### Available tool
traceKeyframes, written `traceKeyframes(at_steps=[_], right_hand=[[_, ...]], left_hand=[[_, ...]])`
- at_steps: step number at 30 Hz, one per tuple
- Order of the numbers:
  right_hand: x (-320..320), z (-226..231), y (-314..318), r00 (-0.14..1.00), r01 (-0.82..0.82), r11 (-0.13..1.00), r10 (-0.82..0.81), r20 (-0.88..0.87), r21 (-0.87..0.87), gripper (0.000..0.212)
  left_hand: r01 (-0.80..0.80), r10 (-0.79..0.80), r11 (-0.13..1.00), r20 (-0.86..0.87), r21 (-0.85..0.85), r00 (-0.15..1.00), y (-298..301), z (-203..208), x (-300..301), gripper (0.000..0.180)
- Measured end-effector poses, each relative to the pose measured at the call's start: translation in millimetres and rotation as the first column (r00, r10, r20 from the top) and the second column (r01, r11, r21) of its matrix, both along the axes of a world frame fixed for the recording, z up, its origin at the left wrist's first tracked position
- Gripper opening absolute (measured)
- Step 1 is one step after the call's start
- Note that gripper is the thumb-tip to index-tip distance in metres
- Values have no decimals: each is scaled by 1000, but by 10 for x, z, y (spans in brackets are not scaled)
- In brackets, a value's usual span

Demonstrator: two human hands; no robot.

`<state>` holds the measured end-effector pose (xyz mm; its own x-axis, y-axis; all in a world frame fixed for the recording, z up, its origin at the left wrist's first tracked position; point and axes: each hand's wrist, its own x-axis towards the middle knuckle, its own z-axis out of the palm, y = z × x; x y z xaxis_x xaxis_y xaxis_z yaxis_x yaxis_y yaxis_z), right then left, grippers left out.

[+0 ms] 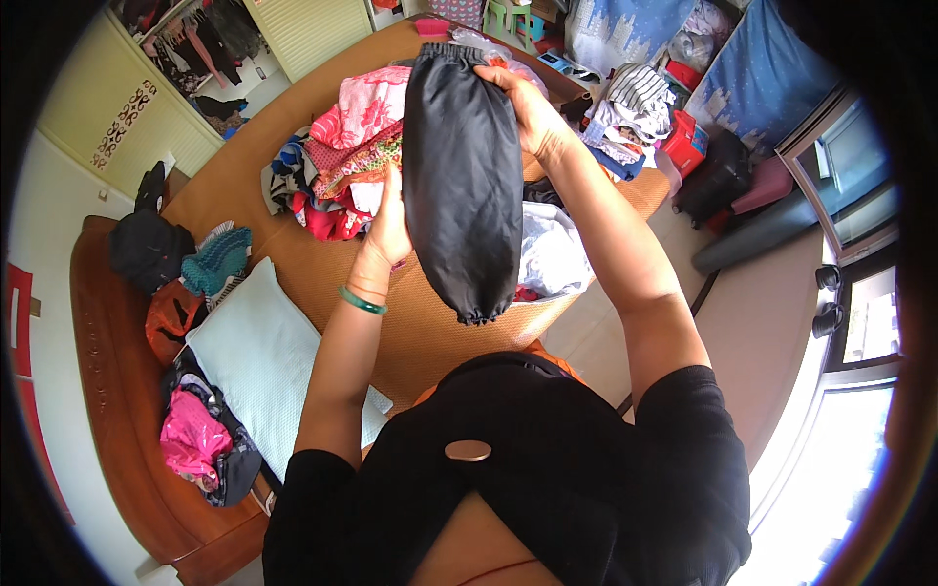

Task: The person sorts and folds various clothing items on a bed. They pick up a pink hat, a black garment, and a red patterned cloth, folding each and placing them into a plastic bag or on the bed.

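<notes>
A black, shiny oversleeve (461, 186) with gathered elastic at both ends hangs lengthwise in front of me, held up over the bed. My right hand (525, 109) grips its far end at the right edge, thumb on the front. Along its left edge is my left hand (393, 223), thumb up against the cloth; its fingers are hidden behind the sleeve. Behind it to the left lies a heap of red, pink and patterned clothes (363, 117). A pale translucent plastic bag (552, 252) sits to the right of the oversleeve's lower part.
A light blue pillow (256, 337) lies on the bed mat (391, 327) at left, beside a wooden headboard (107, 391) with a pink bundle (195, 435) and a black cap (147, 249). Folded striped clothes (630, 107) are piled at far right, near a black suitcase (718, 176).
</notes>
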<state>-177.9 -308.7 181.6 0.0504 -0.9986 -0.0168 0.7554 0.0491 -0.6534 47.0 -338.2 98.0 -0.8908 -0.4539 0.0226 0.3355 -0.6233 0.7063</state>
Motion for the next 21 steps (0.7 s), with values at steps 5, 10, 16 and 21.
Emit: traceKeyframes(at_steps=[5,10,16,21], right_hand=[[-302,-338,-63,986,148,981,-136,-98,128,31],[-838,-1335,245,-153,130,989,95,-984,76,44],[680,-1325,1134,573,-215,977,142,-807,19,83],[1031,-1478,1484,604,-83,988,156,-782,133,67]], left_hand=[[105,-61,983,271,-150,961,114,-146,38,54],[86,-57,989,224,-122,973,312,2,64,36],[206,-109,968,505,-141,856,324,-473,390,37],[335,-227,938,579,-86,783,361,-710,437,37]])
